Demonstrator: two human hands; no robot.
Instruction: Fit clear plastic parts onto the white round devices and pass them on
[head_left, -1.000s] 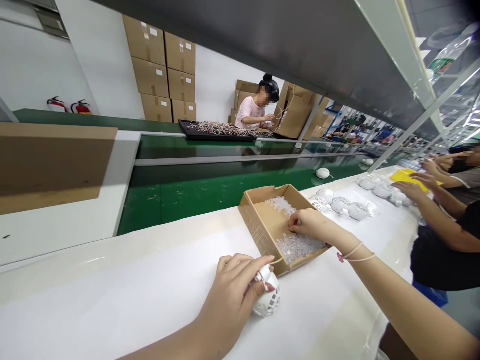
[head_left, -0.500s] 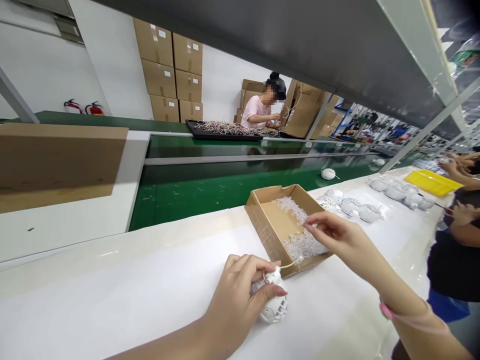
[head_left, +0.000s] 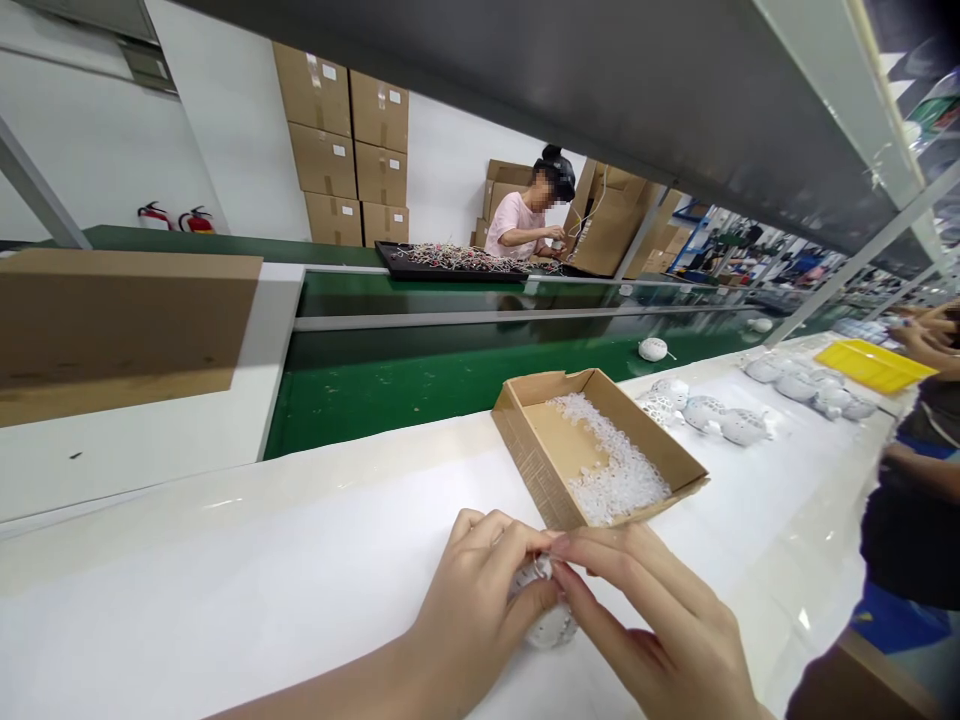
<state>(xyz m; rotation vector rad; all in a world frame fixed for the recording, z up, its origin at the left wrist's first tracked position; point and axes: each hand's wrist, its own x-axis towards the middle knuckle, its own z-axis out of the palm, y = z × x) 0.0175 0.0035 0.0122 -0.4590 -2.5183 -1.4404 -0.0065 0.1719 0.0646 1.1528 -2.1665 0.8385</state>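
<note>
My left hand (head_left: 472, 600) grips a white perforated plastic ball (head_left: 553, 628) on the white bench top, hiding most of it. My right hand (head_left: 645, 610) has come across, its fingertips pinching at the top of the ball. Whatever they pinch is too small to make out. Just beyond both hands stands an open cardboard box tray (head_left: 525, 440), with a heap of small clear plastic pieces (head_left: 619, 475) along its inner side. Neither hand touches the tray.
Several white perforated balls (head_left: 720, 418) lie right of the tray, near a yellow tray (head_left: 874, 365) and a co-worker's hands (head_left: 926, 340). A green conveyor belt (head_left: 420, 385) runs behind the bench. Across it, a person (head_left: 517, 225) works beside a black tray of cords (head_left: 450, 262).
My right hand has moved left from above the clear pieces to the ball in my left hand. The cord end sticking out of the ball no longer shows.
</note>
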